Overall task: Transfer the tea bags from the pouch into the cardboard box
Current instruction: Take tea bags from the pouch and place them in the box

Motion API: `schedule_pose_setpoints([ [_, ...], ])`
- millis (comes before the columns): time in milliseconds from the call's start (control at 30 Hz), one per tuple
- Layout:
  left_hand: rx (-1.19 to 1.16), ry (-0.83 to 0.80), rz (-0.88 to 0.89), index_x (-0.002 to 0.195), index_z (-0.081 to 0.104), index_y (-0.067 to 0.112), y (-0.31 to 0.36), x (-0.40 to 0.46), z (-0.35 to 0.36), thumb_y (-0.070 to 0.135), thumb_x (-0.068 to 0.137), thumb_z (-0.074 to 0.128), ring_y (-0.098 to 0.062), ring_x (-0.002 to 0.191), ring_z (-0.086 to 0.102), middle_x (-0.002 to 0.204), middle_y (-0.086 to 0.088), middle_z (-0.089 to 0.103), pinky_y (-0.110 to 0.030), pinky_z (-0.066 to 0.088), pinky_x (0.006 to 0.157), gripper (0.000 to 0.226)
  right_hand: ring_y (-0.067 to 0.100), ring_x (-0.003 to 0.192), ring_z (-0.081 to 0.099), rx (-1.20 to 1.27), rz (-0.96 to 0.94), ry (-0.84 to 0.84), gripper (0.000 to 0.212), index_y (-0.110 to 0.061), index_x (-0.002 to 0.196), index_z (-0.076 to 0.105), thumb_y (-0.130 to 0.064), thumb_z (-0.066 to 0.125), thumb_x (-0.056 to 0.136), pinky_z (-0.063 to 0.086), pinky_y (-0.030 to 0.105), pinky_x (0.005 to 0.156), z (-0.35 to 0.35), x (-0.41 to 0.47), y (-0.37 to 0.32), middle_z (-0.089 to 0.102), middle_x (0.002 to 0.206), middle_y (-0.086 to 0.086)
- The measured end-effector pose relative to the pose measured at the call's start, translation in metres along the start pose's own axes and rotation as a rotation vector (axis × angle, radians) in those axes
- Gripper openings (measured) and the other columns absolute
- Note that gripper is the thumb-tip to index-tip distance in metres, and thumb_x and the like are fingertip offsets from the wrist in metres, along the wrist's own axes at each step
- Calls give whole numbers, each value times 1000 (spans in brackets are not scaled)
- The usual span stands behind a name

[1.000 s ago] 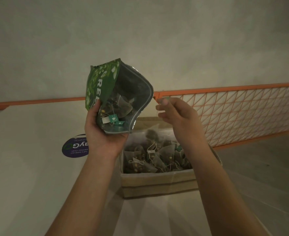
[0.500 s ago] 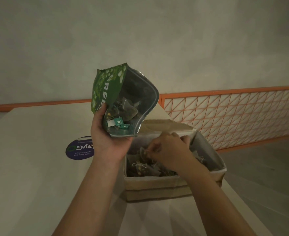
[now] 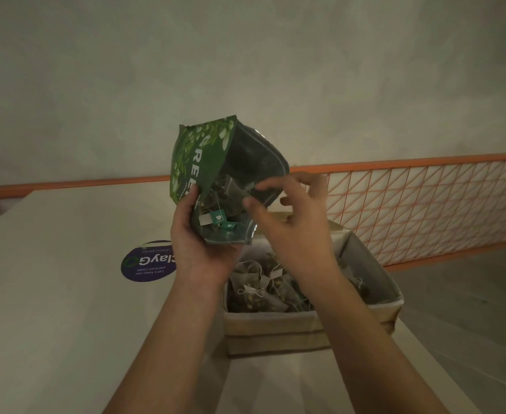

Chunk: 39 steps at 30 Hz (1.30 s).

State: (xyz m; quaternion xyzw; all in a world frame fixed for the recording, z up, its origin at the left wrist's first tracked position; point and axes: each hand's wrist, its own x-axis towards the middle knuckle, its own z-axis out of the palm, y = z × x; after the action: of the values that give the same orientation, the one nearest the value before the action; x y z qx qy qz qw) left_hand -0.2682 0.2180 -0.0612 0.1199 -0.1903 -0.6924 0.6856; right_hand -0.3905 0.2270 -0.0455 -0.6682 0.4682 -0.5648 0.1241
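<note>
Head view: the cardboard box (image 3: pixel 275 330) stands on the pale bench (image 3: pixel 51 309), and everything else is placed from it. Up and to the left of the box, clear of its rim, the left hand (image 3: pixel 199 249) grips the green pouch (image 3: pixel 215 177) from below, thumb along the printed front and fingers curled under the bottom edge. The pouch is tilted with its open mouth turned toward the camera, so its dark lining shows. Several tea bags in the pouch (image 3: pixel 230 198) lie inside, their small green and white tags (image 3: pixel 215 218) gathered near the lower lip.

Directly above the far side of the box, the right hand (image 3: pixel 293 222) is at the pouch mouth with its fingers loosely spread and slightly bent. Thumb and forefinger are near one bag inside, but motion blur keeps me from telling whether they touch it; the hand holds nothing clearly.

Inside the box, a heap of tea bags (image 3: pixel 260 291) with white strings covers the floor of the left half; the right forearm hides part of the rest.

Left of the box, flat on the bench, is a round purple sticker (image 3: pixel 147 264). Beyond the box, an orange mesh railing (image 3: pixel 424 204) runs in front of a plain grey wall (image 3: pixel 245 70).
</note>
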Motion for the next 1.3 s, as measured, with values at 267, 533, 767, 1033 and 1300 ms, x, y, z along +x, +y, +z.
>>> schedule_pose_setpoints([
  [267,-11,22,3,127,67,11,0,-1,-1,43,95,52,-27,100,70,122,-13,68,-33,61,77,48,14,121,46,-86,47,-3,13,-31,92,70,-36,75,80,50,30,92,9,4,5,46,128,-4],
  [533,-30,-16,48,145,54,18,13,5,-10,43,97,51,-34,139,47,151,-12,51,-40,60,83,55,20,78,64,400,87,164,13,-16,84,56,-10,66,87,54,28,69,-28,-4,-5,64,82,5],
  [767,-49,-39,54,143,56,17,18,7,-14,41,93,55,-36,136,51,149,-13,54,-44,58,91,56,-3,52,46,209,214,166,7,-13,93,54,-13,60,91,40,11,50,-35,-7,13,52,68,-6],
  [1033,-54,-36,51,142,57,18,19,7,-14,44,97,51,-34,134,54,146,-13,56,-43,60,87,52,4,73,59,-257,324,-264,30,-28,115,57,-26,67,87,51,26,63,-22,-13,38,57,83,-17],
  [1300,-47,-32,56,144,56,17,18,10,-17,42,96,52,-34,137,51,148,-13,55,-42,59,90,54,20,119,44,-156,227,-208,32,-35,115,61,-25,60,85,45,45,99,-5,-13,27,49,117,-13],
])
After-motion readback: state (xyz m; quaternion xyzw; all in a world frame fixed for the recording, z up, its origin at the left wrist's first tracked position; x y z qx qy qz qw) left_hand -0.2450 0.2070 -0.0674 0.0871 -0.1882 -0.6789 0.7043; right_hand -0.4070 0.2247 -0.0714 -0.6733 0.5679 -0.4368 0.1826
